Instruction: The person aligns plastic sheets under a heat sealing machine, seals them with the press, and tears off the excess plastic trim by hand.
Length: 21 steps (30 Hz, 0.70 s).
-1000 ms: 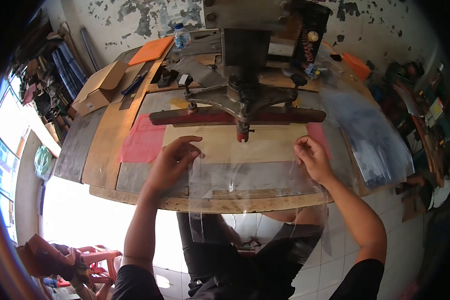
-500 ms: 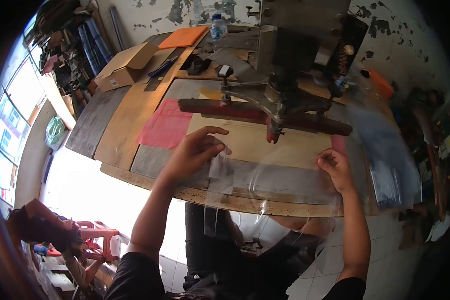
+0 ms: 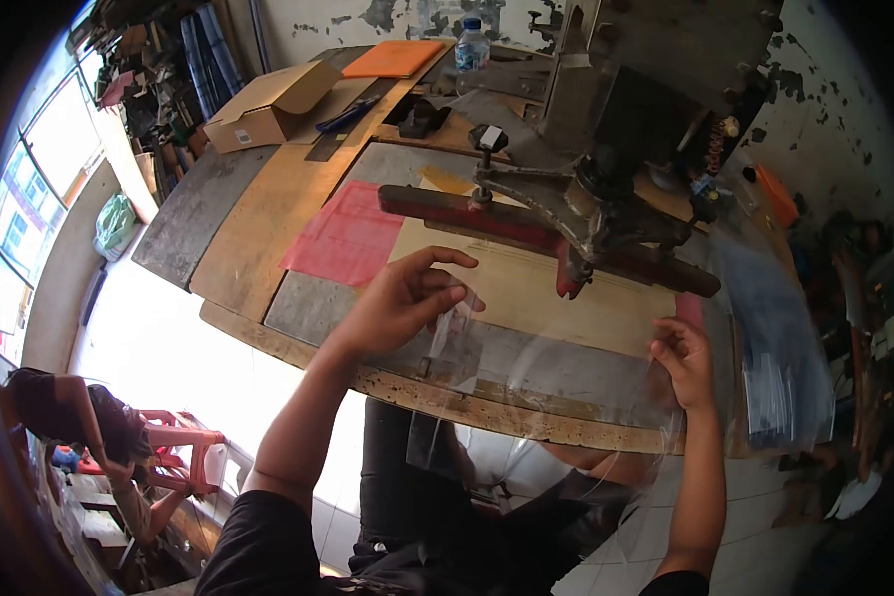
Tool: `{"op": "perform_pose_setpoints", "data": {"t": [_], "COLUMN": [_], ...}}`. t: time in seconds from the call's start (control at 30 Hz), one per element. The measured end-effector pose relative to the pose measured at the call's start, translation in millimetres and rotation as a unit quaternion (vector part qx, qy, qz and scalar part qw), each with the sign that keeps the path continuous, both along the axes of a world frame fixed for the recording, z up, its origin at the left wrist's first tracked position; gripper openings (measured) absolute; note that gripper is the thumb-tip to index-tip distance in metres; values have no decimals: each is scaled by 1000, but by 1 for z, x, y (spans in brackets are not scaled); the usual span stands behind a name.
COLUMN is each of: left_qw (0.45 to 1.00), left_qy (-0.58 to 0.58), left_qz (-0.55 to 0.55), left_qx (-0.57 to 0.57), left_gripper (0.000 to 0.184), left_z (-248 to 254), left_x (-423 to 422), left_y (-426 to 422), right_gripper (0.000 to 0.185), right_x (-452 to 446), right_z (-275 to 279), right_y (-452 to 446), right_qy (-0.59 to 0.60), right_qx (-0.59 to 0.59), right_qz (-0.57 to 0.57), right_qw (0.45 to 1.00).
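A clear plastic sheet [image 3: 541,382] hangs between my hands, drooping over the table's front edge toward my lap. My left hand [image 3: 407,303] pinches its left side, thumb and fingers curled together. On the right, my right hand [image 3: 687,363] holds the other side with bent fingers. Beyond the sheet lies a cream board [image 3: 526,288] on the grey metal plate [image 3: 318,308]. A pink sheet [image 3: 338,233] shows at the board's left end. Above the board stretches the dark red bar [image 3: 526,234] of a press. Much of the sheet's outline is too transparent to make out.
At the right edge lies a stack of clear plastic sheets [image 3: 775,368]. Toward the back are a cardboard box [image 3: 268,109], an orange folder [image 3: 395,58] and a water bottle [image 3: 472,48]. Another person [image 3: 79,422] is at lower left, beside a red plastic stool [image 3: 184,447].
My view has tilted and shifted, so the table and press appear farther right. Both hands still grip the plastic sheet, in nearly the same place over the table's front.
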<state>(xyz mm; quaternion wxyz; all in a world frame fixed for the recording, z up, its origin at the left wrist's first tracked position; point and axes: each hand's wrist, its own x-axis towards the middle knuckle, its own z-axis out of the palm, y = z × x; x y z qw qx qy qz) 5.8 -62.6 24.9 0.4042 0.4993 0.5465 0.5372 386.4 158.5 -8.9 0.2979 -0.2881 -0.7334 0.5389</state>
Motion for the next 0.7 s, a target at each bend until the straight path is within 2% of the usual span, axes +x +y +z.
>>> {"op": "perform_pose_setpoints", "data": {"t": [0.43, 0.7], "left_qw": [999, 1000], "left_qy": [27, 14], "left_qz": [19, 21], "left_qx": [-17, -4], "left_gripper": [32, 29], "left_z": [4, -1], "left_x": [2, 2], "left_y": [-2, -1], "right_gripper": [32, 31], "right_x": [-6, -5], "right_z": [11, 11], "right_y": [-12, -10], "right_qy": [-43, -12], "right_qx": [146, 206], "right_qz": [22, 40], "right_qw": [988, 978]}}
